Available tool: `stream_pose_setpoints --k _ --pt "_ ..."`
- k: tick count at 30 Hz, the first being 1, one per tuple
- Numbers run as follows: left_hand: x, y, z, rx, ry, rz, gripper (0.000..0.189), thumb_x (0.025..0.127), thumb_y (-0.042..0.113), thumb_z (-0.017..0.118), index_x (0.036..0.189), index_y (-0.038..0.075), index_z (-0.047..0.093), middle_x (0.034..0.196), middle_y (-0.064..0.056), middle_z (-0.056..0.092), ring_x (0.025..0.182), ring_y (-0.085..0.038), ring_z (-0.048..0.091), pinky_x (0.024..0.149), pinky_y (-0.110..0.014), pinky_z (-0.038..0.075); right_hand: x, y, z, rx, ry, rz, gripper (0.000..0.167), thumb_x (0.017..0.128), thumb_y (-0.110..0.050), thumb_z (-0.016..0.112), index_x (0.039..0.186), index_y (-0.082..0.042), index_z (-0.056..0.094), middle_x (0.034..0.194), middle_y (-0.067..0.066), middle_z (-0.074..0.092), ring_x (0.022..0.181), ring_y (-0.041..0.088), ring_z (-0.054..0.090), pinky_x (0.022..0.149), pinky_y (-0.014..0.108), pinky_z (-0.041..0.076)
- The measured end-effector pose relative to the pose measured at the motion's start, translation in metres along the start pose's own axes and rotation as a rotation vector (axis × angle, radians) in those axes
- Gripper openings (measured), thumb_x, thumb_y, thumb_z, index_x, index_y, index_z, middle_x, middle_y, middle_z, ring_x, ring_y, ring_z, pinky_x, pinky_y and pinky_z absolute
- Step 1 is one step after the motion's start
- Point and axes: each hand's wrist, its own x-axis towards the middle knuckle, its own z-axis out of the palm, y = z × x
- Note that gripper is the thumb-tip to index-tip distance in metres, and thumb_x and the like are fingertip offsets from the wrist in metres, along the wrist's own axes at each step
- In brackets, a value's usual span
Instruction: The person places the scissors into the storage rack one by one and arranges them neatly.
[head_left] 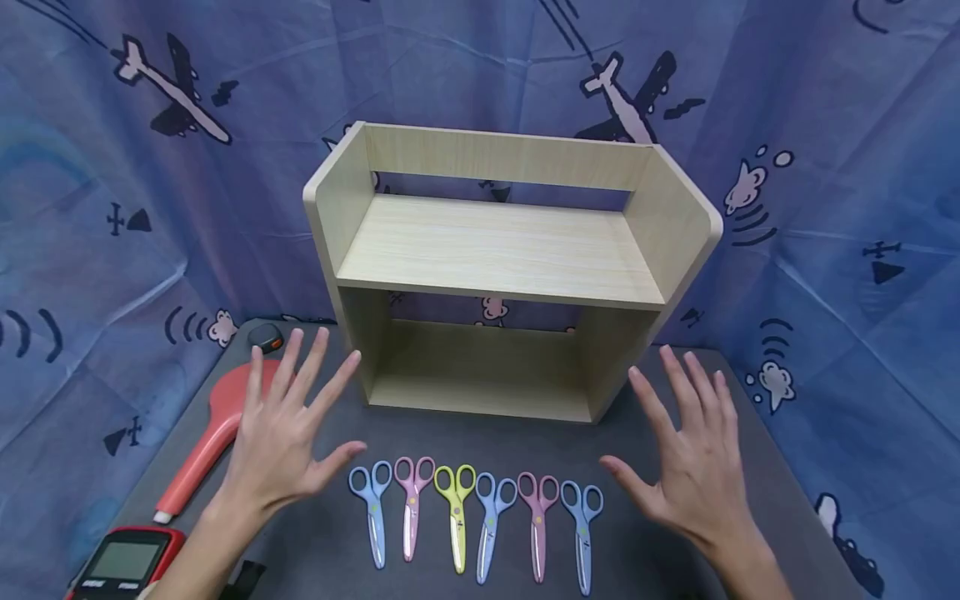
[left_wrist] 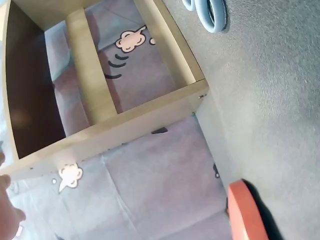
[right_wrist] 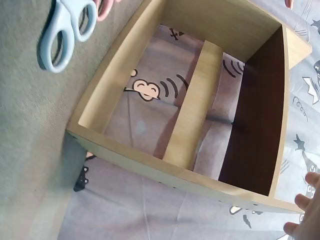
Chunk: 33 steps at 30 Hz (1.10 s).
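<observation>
A row of children's scissors lies on the dark grey table, handles toward the shelf: blue (head_left: 377,525), pink (head_left: 410,525), yellow (head_left: 457,529), blue (head_left: 487,537), pink (head_left: 537,542) and blue (head_left: 583,550). Behind them stands a two-tier pale wooden shelf (head_left: 502,246), its boards bare. My left hand (head_left: 277,450) hovers left of the row, fingers spread and holding nothing. To the right of the row, my right hand (head_left: 693,471) is likewise spread, palm down. Each wrist view catches only fingertips at its edge, beside the shelf.
A coral-red paddle-shaped tool (head_left: 213,425) with a white tip lies at the left, partly behind my left hand. Near it are a small black object (head_left: 266,337) and a red-and-black device with a screen (head_left: 126,562). A blue printed curtain (head_left: 465,75) hangs behind.
</observation>
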Motion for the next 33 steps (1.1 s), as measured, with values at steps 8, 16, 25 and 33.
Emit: stream_pose_setpoints --k 8,16,25,33 --pt "0.004 -0.004 0.012 -0.226 0.113 -0.109 0.082 0.105 0.075 0.038 0.162 0.018 0.053 0.169 -0.016 0.048 0.156 -0.040 0.044 0.138 -0.061 0.021 -0.007 -0.006 0.011 0.174 -0.080 0.048 0.091 0.098 -0.083 0.047 0.165 -0.021 0.046 0.174 0.016 0.040 0.153 0.046 0.040 0.121 0.080 0.033" --pt "0.012 -0.003 0.027 -0.586 0.272 -0.252 0.060 0.092 0.005 0.074 0.151 0.005 0.063 0.153 -0.021 0.060 0.141 -0.023 0.058 0.122 -0.011 0.036 -0.017 -0.010 0.028 0.434 -0.257 0.168 0.095 0.081 -0.024 0.093 0.164 -0.024 0.047 0.162 0.012 0.053 0.141 0.033 0.052 0.107 0.076 0.049" --pt "0.019 -0.008 0.045 -0.794 0.266 -0.477 0.056 0.098 -0.009 0.072 0.151 0.001 0.059 0.149 -0.022 0.064 0.135 0.005 0.060 0.109 -0.013 0.052 -0.028 0.000 0.055 0.712 -0.500 0.219 0.064 0.094 -0.022 0.087 0.151 -0.017 0.059 0.137 0.005 0.073 0.119 0.008 0.069 0.099 0.038 0.063" --pt "0.022 -0.015 0.064 -0.836 0.257 -0.557 0.051 0.097 -0.009 0.074 0.146 0.001 0.065 0.142 -0.022 0.071 0.126 -0.007 0.071 0.096 -0.013 0.058 -0.032 0.021 0.075 0.840 -0.777 0.229 0.055 0.095 -0.025 0.085 0.142 -0.005 0.064 0.129 0.013 0.074 0.113 0.025 0.070 0.098 0.034 0.061"
